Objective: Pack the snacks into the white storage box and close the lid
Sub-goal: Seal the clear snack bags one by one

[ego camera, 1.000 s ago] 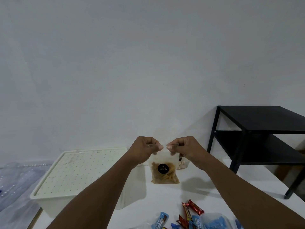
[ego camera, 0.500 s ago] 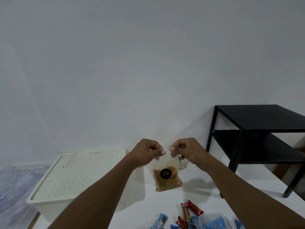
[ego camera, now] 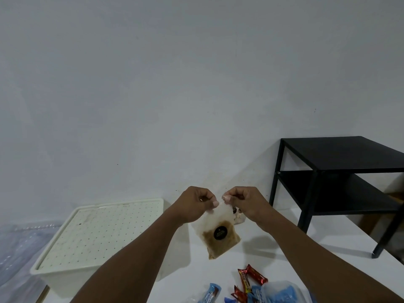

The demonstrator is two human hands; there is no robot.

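A clear snack pouch (ego camera: pixel 219 234) with brown contents and a round black label hangs tilted in the air above the white table (ego camera: pixel 273 254). My left hand (ego camera: pixel 193 203) and my right hand (ego camera: pixel 244 201) both pinch its top edge, close together. The white storage box (ego camera: pixel 99 235) stands to the left with its dotted lid on. Red and blue wrapped snack bars (ego camera: pixel 247 283) lie on the table near the bottom edge of the view.
A black two-shelf side table (ego camera: pixel 341 171) stands at the right beside the white table. Another small clear pouch (ego camera: pixel 238 216) lies behind my right hand. Crumpled clear plastic (ego camera: pixel 15 250) lies at the far left. A plain white wall fills the background.
The pouch has swung from hanging straight to tilting with its bottom toward the left. My hands stay pinched on its top edge and have moved slightly closer together.
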